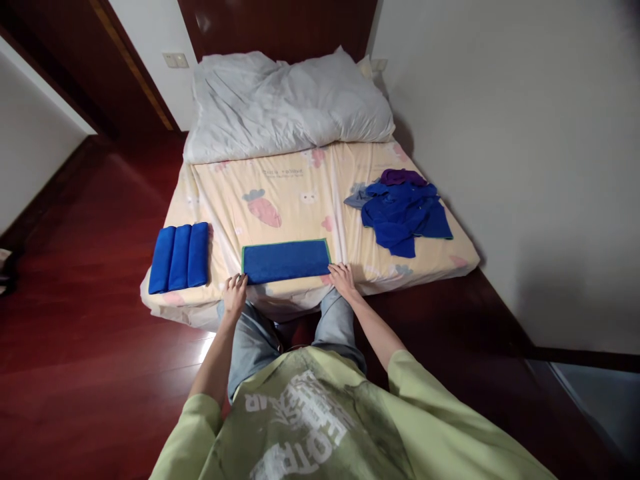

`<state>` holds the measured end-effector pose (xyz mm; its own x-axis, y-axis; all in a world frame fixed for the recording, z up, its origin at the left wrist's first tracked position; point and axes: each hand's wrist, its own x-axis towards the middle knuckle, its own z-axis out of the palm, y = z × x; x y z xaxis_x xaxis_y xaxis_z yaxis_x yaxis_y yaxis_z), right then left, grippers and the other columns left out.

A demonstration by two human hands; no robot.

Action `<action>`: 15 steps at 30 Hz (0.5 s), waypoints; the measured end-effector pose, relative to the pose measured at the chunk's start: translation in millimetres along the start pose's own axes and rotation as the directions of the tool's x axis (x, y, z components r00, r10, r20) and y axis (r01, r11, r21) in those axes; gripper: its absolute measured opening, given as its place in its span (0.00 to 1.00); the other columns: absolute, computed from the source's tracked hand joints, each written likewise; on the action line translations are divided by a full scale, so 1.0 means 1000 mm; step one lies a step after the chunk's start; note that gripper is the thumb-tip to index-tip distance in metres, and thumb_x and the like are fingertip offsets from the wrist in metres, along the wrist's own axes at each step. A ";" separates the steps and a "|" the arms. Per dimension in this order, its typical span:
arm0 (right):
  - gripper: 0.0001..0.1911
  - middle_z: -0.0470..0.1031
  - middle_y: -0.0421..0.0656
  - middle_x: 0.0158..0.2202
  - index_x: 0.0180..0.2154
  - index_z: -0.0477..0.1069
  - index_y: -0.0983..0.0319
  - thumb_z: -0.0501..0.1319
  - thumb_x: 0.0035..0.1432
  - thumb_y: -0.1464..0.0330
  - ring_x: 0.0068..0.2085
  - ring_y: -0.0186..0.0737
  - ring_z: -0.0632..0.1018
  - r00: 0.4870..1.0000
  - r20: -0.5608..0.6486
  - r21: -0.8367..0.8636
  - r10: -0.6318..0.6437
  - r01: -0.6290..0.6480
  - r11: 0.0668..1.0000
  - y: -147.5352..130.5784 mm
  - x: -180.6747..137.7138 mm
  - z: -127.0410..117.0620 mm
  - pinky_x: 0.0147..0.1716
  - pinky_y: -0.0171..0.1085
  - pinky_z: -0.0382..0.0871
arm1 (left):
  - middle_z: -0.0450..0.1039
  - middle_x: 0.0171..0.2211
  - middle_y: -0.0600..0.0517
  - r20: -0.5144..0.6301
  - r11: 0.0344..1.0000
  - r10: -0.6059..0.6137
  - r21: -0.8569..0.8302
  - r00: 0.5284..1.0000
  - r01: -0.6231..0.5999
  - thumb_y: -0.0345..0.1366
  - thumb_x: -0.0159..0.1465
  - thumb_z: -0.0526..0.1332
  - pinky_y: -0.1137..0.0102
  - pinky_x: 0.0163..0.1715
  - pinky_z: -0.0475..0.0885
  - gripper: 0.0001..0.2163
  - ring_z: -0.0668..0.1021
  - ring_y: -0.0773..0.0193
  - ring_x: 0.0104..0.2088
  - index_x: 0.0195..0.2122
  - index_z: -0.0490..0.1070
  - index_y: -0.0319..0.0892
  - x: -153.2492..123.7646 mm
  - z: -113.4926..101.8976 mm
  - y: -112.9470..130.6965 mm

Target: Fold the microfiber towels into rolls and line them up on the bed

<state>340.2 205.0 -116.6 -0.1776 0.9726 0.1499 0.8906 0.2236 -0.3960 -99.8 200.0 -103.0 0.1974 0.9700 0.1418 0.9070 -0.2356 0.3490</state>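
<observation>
A blue cloth with a green edge (286, 261) lies folded into a flat rectangle at the near edge of the bed (300, 193). My left hand (235, 294) rests at the cloth's near left corner with its fingers curled on the edge. My right hand (343, 277) sits at the near right corner, fingers down on the cloth's edge. Three rolled blue cloths (180, 257) lie side by side at the bed's left corner. A heap of loose blue and purple cloths (403, 211) lies on the right side of the bed.
A crumpled white duvet (287, 107) covers the head of the bed. A pale wall (525, 167) runs close along the right side. Dark red wooden floor (85, 287) lies to the left and around my legs.
</observation>
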 end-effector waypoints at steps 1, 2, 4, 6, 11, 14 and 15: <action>0.20 0.78 0.51 0.56 0.51 0.80 0.60 0.55 0.63 0.73 0.54 0.57 0.74 1.000 -0.007 0.005 0.001 0.000 1.000 0.001 -0.003 0.000 0.58 0.58 0.61 | 0.72 0.61 0.37 0.001 1.000 0.014 -0.006 1.000 -0.014 0.24 0.65 0.51 0.49 0.65 0.57 0.23 0.68 0.45 0.65 0.58 0.74 0.39 -0.003 -0.001 -0.002; 0.19 0.79 0.50 0.56 0.51 0.80 0.60 0.56 0.63 0.73 0.54 0.57 0.74 1.000 -0.011 0.013 -0.001 0.001 1.000 0.003 -0.007 0.000 0.59 0.58 0.62 | 0.72 0.60 0.37 0.004 1.000 0.028 -0.013 1.000 -0.028 0.24 0.64 0.51 0.49 0.65 0.57 0.23 0.67 0.45 0.65 0.58 0.74 0.39 -0.006 -0.001 -0.004; 0.20 0.79 0.49 0.55 0.51 0.80 0.59 0.56 0.63 0.73 0.54 0.55 0.76 1.000 -0.019 0.048 0.001 0.000 0.999 0.006 -0.014 0.000 0.60 0.57 0.63 | 0.73 0.60 0.39 0.014 0.998 0.042 -0.037 0.999 -0.041 0.25 0.65 0.52 0.50 0.65 0.58 0.22 0.68 0.46 0.65 0.58 0.74 0.40 -0.013 0.000 -0.009; 0.21 0.79 0.48 0.55 0.52 0.80 0.59 0.55 0.62 0.74 0.55 0.53 0.76 0.999 -0.033 0.111 0.011 -0.007 0.994 0.009 -0.019 0.001 0.60 0.54 0.66 | 0.74 0.59 0.41 0.006 0.996 0.016 -0.089 1.000 -0.015 0.27 0.65 0.52 0.51 0.64 0.62 0.22 0.71 0.48 0.62 0.57 0.75 0.42 -0.018 0.003 -0.013; 0.26 0.77 0.45 0.57 0.53 0.79 0.58 0.52 0.59 0.76 0.57 0.45 0.77 0.996 -0.065 0.318 0.060 -0.037 0.947 0.014 -0.018 0.004 0.61 0.46 0.69 | 0.78 0.48 0.44 -0.075 0.936 -0.201 -0.309 0.977 0.169 0.34 0.63 0.55 0.57 0.58 0.71 0.19 0.76 0.51 0.54 0.53 0.77 0.43 -0.016 0.011 -0.022; 0.26 0.77 0.46 0.57 0.52 0.78 0.59 0.51 0.58 0.75 0.59 0.43 0.76 0.995 -0.078 0.401 0.065 -0.028 0.916 0.017 -0.014 0.007 0.63 0.45 0.67 | 0.79 0.45 0.44 -0.068 0.887 -0.287 -0.395 0.955 0.238 0.40 0.64 0.57 0.57 0.56 0.72 0.17 0.76 0.50 0.53 0.50 0.77 0.43 -0.011 0.013 -0.024; 0.25 0.77 0.46 0.57 0.51 0.78 0.59 0.51 0.58 0.75 0.59 0.44 0.76 0.993 -0.086 0.427 0.075 -0.031 0.904 0.019 -0.012 0.009 0.63 0.45 0.67 | 0.79 0.45 0.44 -0.068 0.874 -0.311 -0.411 0.948 0.258 0.42 0.64 0.57 0.57 0.56 0.72 0.17 0.76 0.50 0.52 0.49 0.77 0.43 -0.010 0.013 -0.023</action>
<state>355.3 197.8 -133.7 -0.0736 0.9775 0.1975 0.6316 0.1990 -0.7493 -118.2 196.7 -124.7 -0.1205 0.9888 0.0884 0.6912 0.0196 0.7224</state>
